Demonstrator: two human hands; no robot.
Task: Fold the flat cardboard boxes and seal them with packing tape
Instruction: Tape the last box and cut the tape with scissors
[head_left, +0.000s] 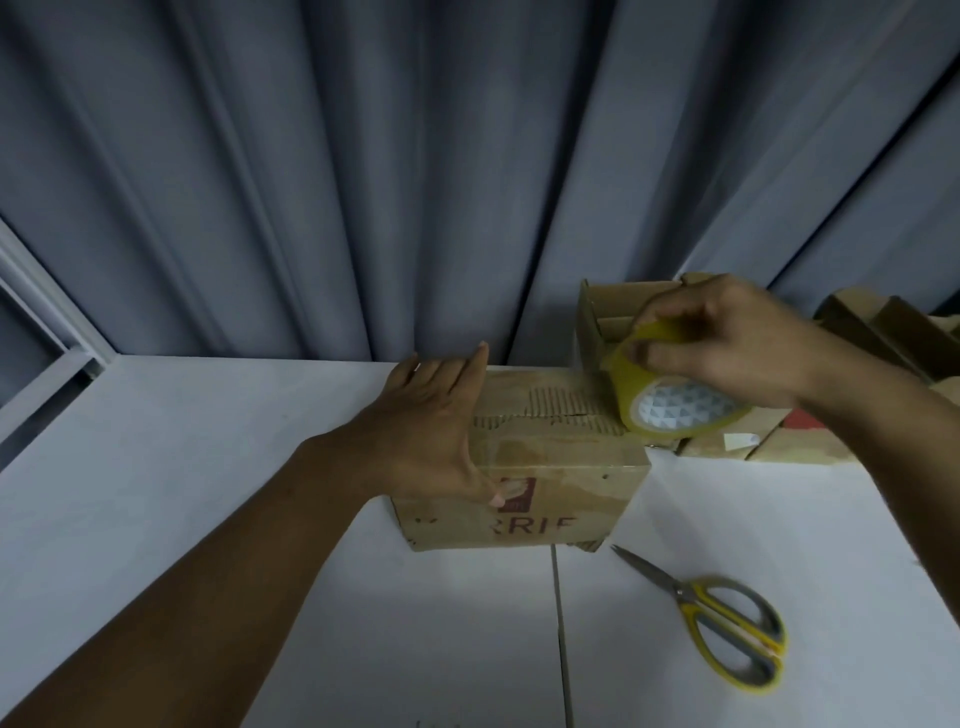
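White surface (208, 467) before grey curtain (363, 182). Cardboard box (561, 467) at centre, flaps closed. Left hand (431, 441) flat against box's left side, fingers straight, together. Right hand (737, 343) over box's right end, fingers pinching tape roll (670, 410). Scissors (727, 623) nearby, right.

A makeshift packing corner in a curtained room, going by pleated grey curtain (363, 156), window frame (47, 332), white table (208, 426), open cardboard boxes (883, 325) and scissors (727, 623).
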